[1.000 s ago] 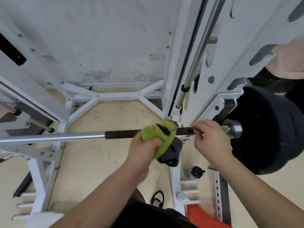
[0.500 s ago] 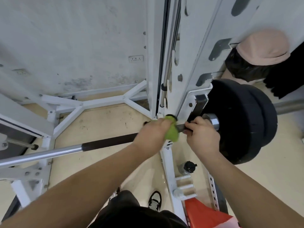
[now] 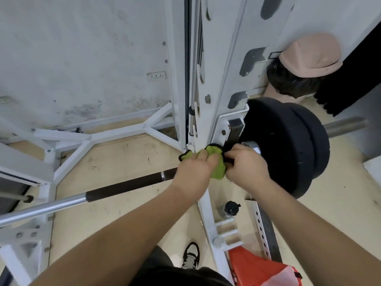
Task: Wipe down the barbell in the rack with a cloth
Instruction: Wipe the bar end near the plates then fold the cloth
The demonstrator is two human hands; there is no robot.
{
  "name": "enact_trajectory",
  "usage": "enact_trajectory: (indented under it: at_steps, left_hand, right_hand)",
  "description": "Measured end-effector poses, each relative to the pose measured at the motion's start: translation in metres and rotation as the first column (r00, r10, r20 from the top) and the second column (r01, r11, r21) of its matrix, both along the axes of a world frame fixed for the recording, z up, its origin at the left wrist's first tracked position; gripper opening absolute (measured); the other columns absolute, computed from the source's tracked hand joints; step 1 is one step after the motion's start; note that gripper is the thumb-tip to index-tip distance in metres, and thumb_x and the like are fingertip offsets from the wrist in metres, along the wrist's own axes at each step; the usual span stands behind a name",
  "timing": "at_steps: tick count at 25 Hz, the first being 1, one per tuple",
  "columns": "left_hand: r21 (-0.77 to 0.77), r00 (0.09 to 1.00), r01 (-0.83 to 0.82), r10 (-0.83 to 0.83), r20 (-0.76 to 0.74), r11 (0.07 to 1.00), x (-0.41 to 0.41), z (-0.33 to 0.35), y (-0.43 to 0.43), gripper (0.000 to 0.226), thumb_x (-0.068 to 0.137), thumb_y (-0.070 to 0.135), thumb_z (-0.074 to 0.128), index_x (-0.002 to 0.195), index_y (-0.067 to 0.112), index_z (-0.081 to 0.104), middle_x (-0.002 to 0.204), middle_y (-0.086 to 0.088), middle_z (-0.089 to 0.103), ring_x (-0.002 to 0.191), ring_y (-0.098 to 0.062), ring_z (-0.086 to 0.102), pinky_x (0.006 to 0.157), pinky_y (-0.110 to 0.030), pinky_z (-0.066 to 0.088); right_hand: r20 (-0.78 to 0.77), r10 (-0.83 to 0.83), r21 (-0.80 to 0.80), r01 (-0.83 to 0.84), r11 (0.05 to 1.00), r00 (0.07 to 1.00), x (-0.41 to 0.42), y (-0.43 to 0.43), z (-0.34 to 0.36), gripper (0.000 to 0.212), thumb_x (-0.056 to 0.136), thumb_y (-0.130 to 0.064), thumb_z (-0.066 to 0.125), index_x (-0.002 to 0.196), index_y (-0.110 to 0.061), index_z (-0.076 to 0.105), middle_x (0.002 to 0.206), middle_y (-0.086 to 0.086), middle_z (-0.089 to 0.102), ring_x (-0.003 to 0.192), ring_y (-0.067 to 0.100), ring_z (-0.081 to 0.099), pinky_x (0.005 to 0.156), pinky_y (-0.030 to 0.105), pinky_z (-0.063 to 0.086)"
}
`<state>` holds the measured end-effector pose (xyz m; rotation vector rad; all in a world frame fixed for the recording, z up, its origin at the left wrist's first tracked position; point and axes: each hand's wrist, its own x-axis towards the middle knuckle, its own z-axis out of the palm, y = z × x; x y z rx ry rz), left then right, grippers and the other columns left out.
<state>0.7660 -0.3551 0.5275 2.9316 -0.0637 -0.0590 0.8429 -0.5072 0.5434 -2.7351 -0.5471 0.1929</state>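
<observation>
The barbell [image 3: 123, 187] runs from the lower left up to the right, with a chrome stretch, then a dark knurled stretch. It rests in the white rack [image 3: 218, 83]. Black weight plates [image 3: 288, 145] are loaded on its right end. My left hand [image 3: 193, 172] presses a green cloth with a black edge [image 3: 216, 162] around the bar, close to the rack upright. My right hand [image 3: 245, 166] grips the bar just right of the cloth, beside the collar. The bar under both hands is hidden.
A person in a pink cap [image 3: 309, 56] crouches behind the plates at the upper right. A dark bottle [image 3: 229, 208] and an orange bag [image 3: 259, 269] lie at the rack's base. My shoe [image 3: 190, 254] stands on the beige floor. White base struts [image 3: 86, 139] cross at the left.
My left hand has slid the cloth to the right along the bar until it meets my right hand. The view has swung right, so the plates and the capped person show more.
</observation>
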Motion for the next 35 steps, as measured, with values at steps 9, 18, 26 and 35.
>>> enact_trajectory:
  at_steps: [9, 18, 26, 35]
  left_hand:
    - [-0.019, 0.985, 0.155, -0.153, 0.078, 0.988, 0.007, -0.001, -0.018, 0.077, 0.054, -0.009, 0.075, 0.127, 0.014, 0.063, 0.113, -0.016, 0.07, 0.098, -0.039, 0.066, 0.074, -0.045, 0.061]
    - [0.045, 0.964, 0.22, -0.224, 0.146, 0.974, 0.029, 0.015, -0.042, 0.07, 0.054, -0.006, 0.077, 0.121, 0.015, 0.066, 0.095, -0.008, 0.069, 0.088, -0.031, 0.063, 0.062, -0.034, 0.053]
    - [-0.057, 0.997, 0.028, -0.024, 0.07, 0.998, -0.042, 0.003, 0.035, 0.077, 0.068, -0.014, 0.06, 0.131, 0.03, 0.053, 0.111, -0.005, 0.061, 0.098, -0.033, 0.054, 0.067, -0.042, 0.053]
    - [-0.667, 0.799, -0.601, 0.302, -0.52, 0.44, 0.052, 0.026, 0.017, 0.012, 0.071, 0.013, 0.062, 0.077, 0.008, 0.07, 0.075, -0.006, 0.07, 0.065, -0.023, 0.064, 0.066, -0.031, 0.054]
  right_hand:
    - [-0.262, -0.123, 0.392, 0.222, 0.893, 0.957, -0.01, -0.033, 0.003, 0.074, 0.079, 0.015, 0.047, 0.149, -0.01, 0.047, 0.157, 0.002, 0.04, 0.148, 0.009, 0.027, 0.109, -0.001, 0.014]
    - [-0.473, -0.139, 0.488, 0.39, 0.781, 0.87, 0.007, -0.044, 0.014, 0.072, 0.087, 0.015, 0.044, 0.154, -0.01, 0.035, 0.145, -0.007, 0.051, 0.131, -0.002, 0.042, 0.09, -0.01, 0.028]
    - [-0.206, -0.103, 0.292, 0.161, 0.943, 0.973, -0.002, -0.034, 0.003, 0.067, 0.087, -0.002, 0.066, 0.148, -0.019, 0.048, 0.159, -0.001, 0.037, 0.148, 0.012, 0.027, 0.109, 0.009, 0.021]
    - [-0.017, -0.109, 0.066, 0.11, 0.992, 0.994, -0.004, -0.02, -0.011, 0.043, 0.09, -0.024, 0.068, 0.13, -0.008, 0.064, 0.164, 0.003, 0.028, 0.154, 0.017, 0.014, 0.117, 0.03, 0.029]
